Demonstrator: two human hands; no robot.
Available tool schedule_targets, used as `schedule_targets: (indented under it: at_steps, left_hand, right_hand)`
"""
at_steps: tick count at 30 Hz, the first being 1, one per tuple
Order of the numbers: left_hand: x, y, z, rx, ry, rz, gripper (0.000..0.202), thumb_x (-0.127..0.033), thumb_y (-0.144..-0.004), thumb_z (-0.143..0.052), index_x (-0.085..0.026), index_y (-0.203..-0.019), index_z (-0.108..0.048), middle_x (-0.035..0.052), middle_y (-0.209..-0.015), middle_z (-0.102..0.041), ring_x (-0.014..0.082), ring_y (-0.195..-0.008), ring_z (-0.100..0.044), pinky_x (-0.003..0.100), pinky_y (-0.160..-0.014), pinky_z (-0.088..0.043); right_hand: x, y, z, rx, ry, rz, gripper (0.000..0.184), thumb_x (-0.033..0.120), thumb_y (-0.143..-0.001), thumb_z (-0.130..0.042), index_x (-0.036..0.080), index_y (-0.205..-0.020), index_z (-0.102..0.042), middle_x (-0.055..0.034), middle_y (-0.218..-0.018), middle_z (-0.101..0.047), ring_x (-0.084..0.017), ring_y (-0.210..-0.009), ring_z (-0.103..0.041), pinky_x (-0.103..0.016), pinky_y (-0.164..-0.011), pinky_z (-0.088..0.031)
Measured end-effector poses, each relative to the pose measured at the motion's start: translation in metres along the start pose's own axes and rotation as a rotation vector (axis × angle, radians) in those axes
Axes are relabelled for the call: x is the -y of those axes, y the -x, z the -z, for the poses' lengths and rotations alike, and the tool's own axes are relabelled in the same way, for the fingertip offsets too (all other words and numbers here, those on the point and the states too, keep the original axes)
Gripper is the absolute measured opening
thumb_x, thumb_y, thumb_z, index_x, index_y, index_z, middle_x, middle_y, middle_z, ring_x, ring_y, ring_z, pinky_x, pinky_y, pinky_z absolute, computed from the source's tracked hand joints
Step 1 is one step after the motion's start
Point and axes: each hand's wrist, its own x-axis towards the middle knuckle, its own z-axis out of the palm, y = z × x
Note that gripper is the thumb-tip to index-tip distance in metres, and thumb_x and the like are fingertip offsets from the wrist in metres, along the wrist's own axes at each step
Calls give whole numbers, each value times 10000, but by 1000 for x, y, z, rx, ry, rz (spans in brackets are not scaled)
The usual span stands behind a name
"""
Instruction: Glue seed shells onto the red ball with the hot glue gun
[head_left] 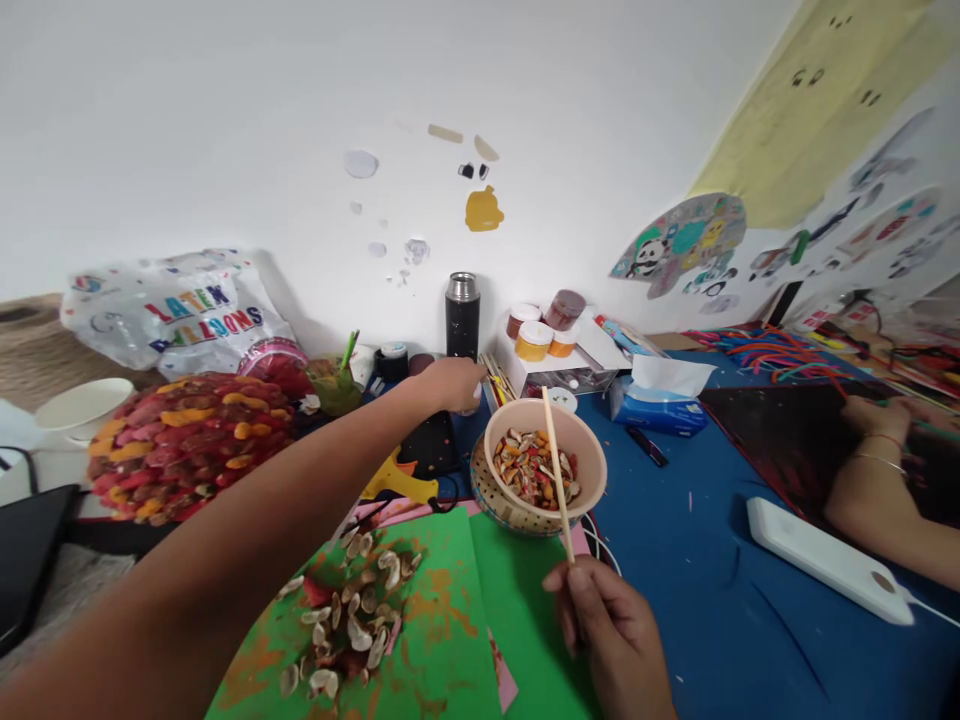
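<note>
Blue table point(675, 570), right hand point(611, 630) around stick point(556, 470)

Bare left forearm point(262, 520), bare left hand point(450, 383), right hand point(611, 635)

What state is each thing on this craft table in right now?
stick: gripped in right hand, slanting over bowl
bowl: upright, holds coloured shells
flask: upright, capped
paint jars: lidded
tissue box: open, tissue poking out
left hand: reaching beside flask

The counter point(712, 600) was viewed closely from a head-worn camera, aimed forward and down toward the far wall point(225, 120).
</note>
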Motion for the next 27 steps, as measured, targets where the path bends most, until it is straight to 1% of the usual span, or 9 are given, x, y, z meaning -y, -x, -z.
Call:
schedule_targets:
  at_steps: [3, 5, 8, 10, 11, 14, 18, 23, 27]
  left_hand:
    - [11, 3, 4, 25, -44, 24, 405, -287, -863, -769, -140, -1241, -772, 210, -1229, -803, 381, -1115, -776, 430, -941, -603]
    - [15, 4, 5, 20, -69, 21, 368, -273, -840, -787, -143, -1184, -794, 207, -1190, -810, 380, -1093, -775, 436, -944, -598]
    - [12, 1, 2, -46, -80, -51, 346, -264, -927, -704, -166, -1248, -793, 196, -1274, -788, 366, -1213, -729, 421, -1008, -570]
    - [3, -8, -4, -89, -73, -124, 339, -197, -983, -617, -190, -1269, -799, 172, -1312, -782, 335, -1285, -695, 389, -1048, -546]
    - [-2, -13, -7, -99, -70, -156, 335, -154, -983, -602, -193, -1240, -815, 164, -1300, -791, 324, -1291, -692, 375, -1054, -539]
    - [-13, -32, -17, -96, -62, -219, 294, -95, -939, -653, -185, -1138, -850, 159, -1237, -821, 310, -1221, -727, 348, -1008, -551]
    - [-17, -50, -27, -75, -59, -246, 212, -151, -966, -671, -168, -1065, -858, 159, -1179, -841, 287, -1078, -774, 321, -894, -567]
    - [-11, -51, -33, -79, -54, -291, 226, -193, -1012, -639, -198, -1088, -851, 120, -1190, -840, 260, -1072, -774, 291, -846, -547]
    - [-5, -47, -33, -81, -59, -316, 218, -164, -983, -661, -202, -1091, -846, 110, -1191, -838, 252, -1079, -773, 274, -814, -536]
  right_hand:
    - [-10, 2, 3, 14, -2, -5, 693, 817, -970, -625, 166, -827, -816, 4, -498, -531, -143, -466, -480, -254, -488, -373]
    - [-19, 3, 6, 25, -14, -21, 662, 787, -988, -631, 165, -859, -819, 2, -513, -546, -144, -478, -490, -255, -498, -385]
    - [-30, 5, 8, 17, -40, -42, 631, 769, -984, -657, 168, -860, -807, 2, -511, -552, -141, -470, -481, -253, -490, -387]
    - [-34, 5, 8, 9, -52, -45, 626, 763, -988, -655, 169, -866, -811, 0, -512, -554, -140, -469, -481, -250, -487, -389]
    - [-35, 6, 7, 1, -52, -45, 626, 762, -990, -653, 170, -869, -815, -2, -514, -556, -140, -469, -482, -250, -485, -391]
    - [-35, 7, 7, -11, -36, -44, 620, 758, -988, -660, 173, -867, -826, -7, -523, -564, -142, -471, -491, -250, -482, -397]
    - [-36, 10, 7, -7, -35, -37, 608, 741, -1001, -656, 173, -868, -826, -5, -526, -561, -138, -473, -491, -244, -485, -392]
    - [-36, 9, 7, 9, -36, -56, 613, 741, -1003, -652, 169, -868, -826, -4, -532, -555, -140, -478, -490, -248, -489, -393]
    - [-35, 7, 5, 12, -38, -52, 624, 752, -997, -651, 168, -859, -821, 0, -526, -541, -140, -482, -482, -249, -492, -392]
